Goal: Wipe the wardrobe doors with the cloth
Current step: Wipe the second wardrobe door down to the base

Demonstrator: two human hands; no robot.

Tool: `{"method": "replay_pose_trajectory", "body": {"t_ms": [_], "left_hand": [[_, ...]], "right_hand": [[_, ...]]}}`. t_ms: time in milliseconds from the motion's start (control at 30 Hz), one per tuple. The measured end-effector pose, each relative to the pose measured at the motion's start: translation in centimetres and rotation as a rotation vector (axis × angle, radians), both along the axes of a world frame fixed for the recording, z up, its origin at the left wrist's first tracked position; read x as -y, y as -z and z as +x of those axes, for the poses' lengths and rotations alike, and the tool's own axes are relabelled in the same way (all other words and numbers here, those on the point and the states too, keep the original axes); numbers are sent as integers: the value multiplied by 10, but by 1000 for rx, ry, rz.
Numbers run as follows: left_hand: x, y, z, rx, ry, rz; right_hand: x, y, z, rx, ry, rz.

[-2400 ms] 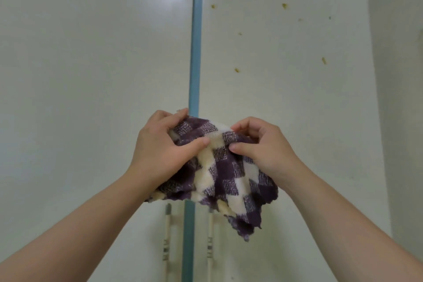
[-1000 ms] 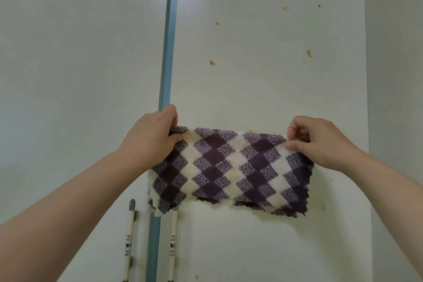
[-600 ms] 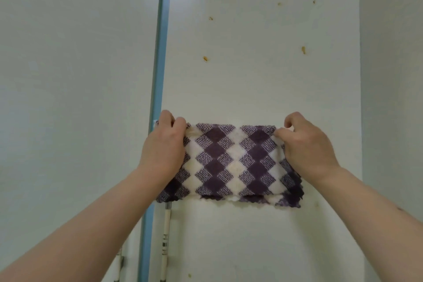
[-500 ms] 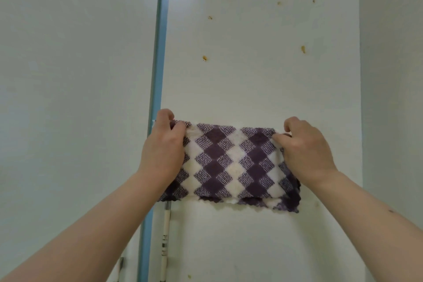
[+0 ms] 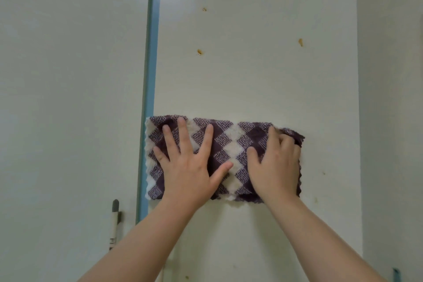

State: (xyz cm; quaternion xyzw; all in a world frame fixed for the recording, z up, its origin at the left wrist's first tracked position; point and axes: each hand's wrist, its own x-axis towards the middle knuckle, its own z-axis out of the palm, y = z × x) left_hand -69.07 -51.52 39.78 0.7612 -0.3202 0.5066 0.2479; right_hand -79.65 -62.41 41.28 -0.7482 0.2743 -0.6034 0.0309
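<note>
**Both hands press cloth flat on right wardrobe door**

Left wardrobe door (image 5: 68, 98): plain pale panel. A slim vertical handle (image 5: 115, 220) sits low near its inner edge. A blue vertical strip (image 5: 150, 64) runs between the two doors.

Cloth (image 5: 231, 144): purple and cream diamond check, spread as a wide rectangle flat against the right wardrobe door (image 5: 251, 80). Its left edge lies on the blue strip and its right edge stops short of the door's far edge.

Left hand (image 5: 185, 167): on the cloth's left half, palm down, fingers straight and spread, thumb out to the right. It presses the cloth and grips nothing.

Right hand (image 5: 277, 167): on the cloth's right half, palm down, fingers close together and slightly bent near the upper right corner. It presses the cloth and no pinch is visible. The outer fingers are a bit blurred.

Brownish spots (image 5: 199, 52) are scattered on the right door above the cloth, with a few faint ones to the right of it and below. A pale wall (image 5: 393, 98) stands at far right.
</note>
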Motion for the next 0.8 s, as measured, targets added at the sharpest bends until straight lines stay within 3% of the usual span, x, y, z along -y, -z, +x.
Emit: {"method": "replay_pose_trajectory", "body": {"t_ms": [133,300,467,800], "left_hand": [[13,-2,4,-7,-30,-45],[17,1,17,77,-43,-88],[17,-3,19,126,-59,-105],[19,-72,23,168,-83,-158]], "right_hand": [[2,18,23,14,-61,-204],[14,23,39,-142,55,-259],[25,24,44,-98,78,-302],[28,-48,45,-74,97,-336]]}}
